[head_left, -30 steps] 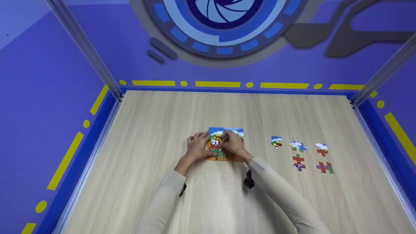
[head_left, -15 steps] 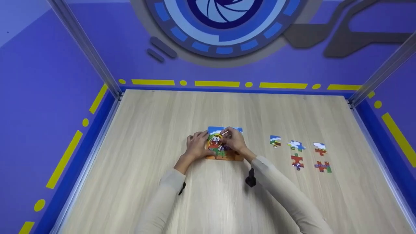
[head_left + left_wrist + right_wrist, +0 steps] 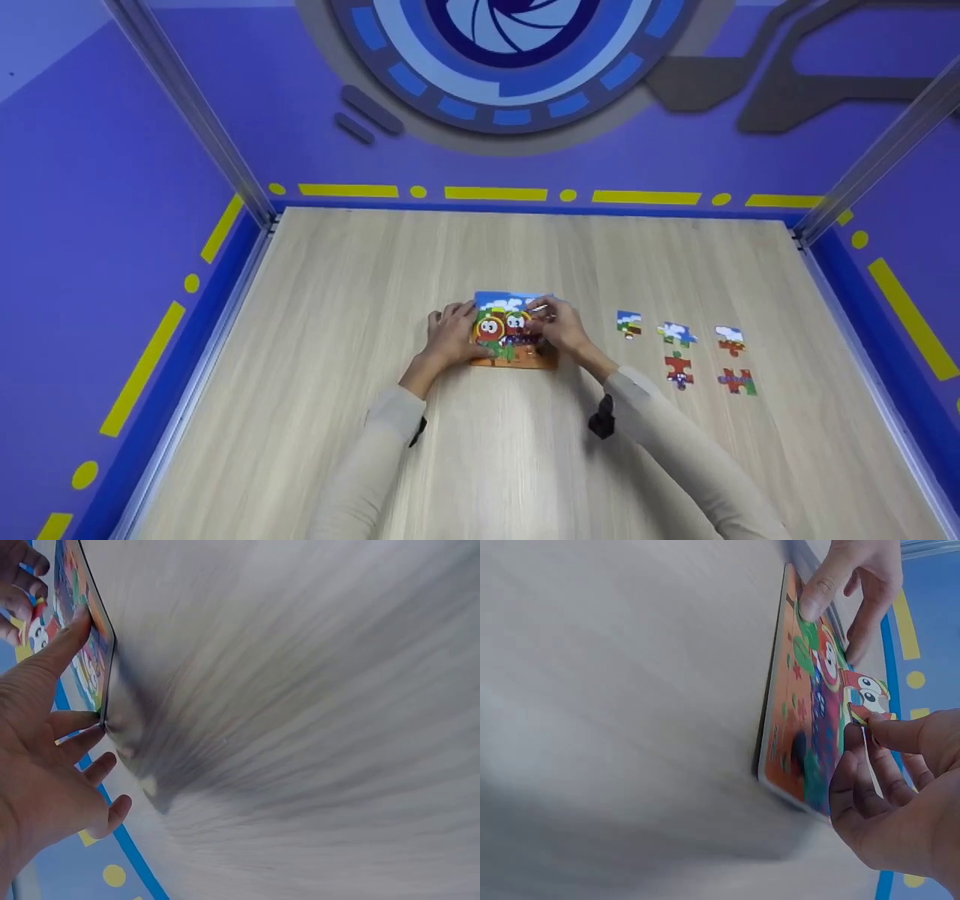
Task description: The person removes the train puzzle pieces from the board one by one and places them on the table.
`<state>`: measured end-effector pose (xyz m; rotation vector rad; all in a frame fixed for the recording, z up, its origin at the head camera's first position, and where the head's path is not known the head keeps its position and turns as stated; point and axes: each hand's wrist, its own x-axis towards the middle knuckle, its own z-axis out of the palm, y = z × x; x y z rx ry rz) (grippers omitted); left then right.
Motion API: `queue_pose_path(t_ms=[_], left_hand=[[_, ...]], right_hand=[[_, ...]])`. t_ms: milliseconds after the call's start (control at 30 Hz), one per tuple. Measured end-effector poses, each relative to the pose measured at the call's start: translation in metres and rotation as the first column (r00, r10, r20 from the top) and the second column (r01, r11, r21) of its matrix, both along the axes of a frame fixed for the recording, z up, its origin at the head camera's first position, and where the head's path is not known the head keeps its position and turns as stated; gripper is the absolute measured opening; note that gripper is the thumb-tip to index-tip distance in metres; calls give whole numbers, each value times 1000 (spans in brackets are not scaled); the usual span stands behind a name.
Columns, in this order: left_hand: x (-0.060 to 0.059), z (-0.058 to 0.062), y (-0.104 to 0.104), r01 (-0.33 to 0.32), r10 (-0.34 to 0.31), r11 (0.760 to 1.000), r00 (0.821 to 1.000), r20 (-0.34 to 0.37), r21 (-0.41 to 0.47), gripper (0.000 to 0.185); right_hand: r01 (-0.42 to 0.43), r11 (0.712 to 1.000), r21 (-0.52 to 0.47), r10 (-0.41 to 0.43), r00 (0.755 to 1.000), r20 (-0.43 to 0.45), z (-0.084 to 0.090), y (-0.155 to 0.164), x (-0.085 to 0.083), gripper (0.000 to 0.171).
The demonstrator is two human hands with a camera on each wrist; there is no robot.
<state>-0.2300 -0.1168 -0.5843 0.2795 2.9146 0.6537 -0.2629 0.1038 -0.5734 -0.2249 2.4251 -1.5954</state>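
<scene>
A square jigsaw puzzle board (image 3: 517,361) with a bright cartoon picture lies mid-table. My left hand (image 3: 451,334) holds its left side, thumb on the picture and index finger at the edge; the other fingers spread past it in the left wrist view. Between thumb and fingers, my right hand (image 3: 561,327) pinches a puzzle piece (image 3: 870,696) printed with two cartoon eyes. That piece is tilted above the board in the right wrist view. My right hand covers part of the board's right side in the head view.
Several loose puzzle pieces lie right of the board, among them a sky piece (image 3: 629,322), a cloud piece (image 3: 676,333) and a red piece (image 3: 679,369). Blue-purple panels (image 3: 510,169) border the table (image 3: 360,285) behind and at both sides.
My right hand has drawn back to the right, uncovering a second cartoon face in the head view. My left hand stays at the board's left side. The head view has shifted slightly.
</scene>
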Motion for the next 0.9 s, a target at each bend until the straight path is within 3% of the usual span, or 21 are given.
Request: queue_pose_path(t_ms=[267,567,900], left_hand=[[0,1,1,7,-7,1000,1000,4,-6,91],[0,2,2,2,-2,1000,1000,8,11,92],[-1,1,2,10,-10,1000,1000,3,0,90]], right_hand=[[-16,999,43,15,1000,14,15,58,2,27],[-20,996,90,19,1000,8,34,156,3,32],[36,986,162,-59,989,137,42,242,24,44]])
